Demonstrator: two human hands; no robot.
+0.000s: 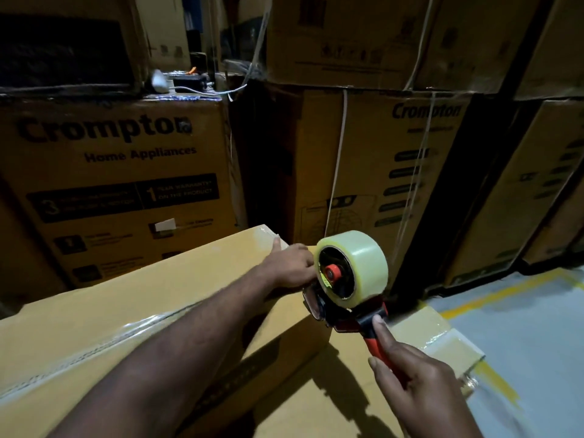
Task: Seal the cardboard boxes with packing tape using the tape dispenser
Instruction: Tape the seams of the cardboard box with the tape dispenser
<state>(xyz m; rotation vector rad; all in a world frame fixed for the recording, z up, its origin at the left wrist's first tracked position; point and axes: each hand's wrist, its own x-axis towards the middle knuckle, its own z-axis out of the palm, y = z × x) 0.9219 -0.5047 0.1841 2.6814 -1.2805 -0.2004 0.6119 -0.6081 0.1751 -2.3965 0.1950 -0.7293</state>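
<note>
Tape [363,257] may wrinkle or lift if the left hand [290,267], seemingly pressing flat on the box [126,311] corner, slips; the right hand [407,374] grips the tape dispenser [344,289] handle.

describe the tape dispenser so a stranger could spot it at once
Before the wall of stacked printed cardboard boxes lies a plain tan cardboard box. At its far right corner the right hand grips the red-and-black tape dispenser. Only it carries a pale clear tape roll.
</note>
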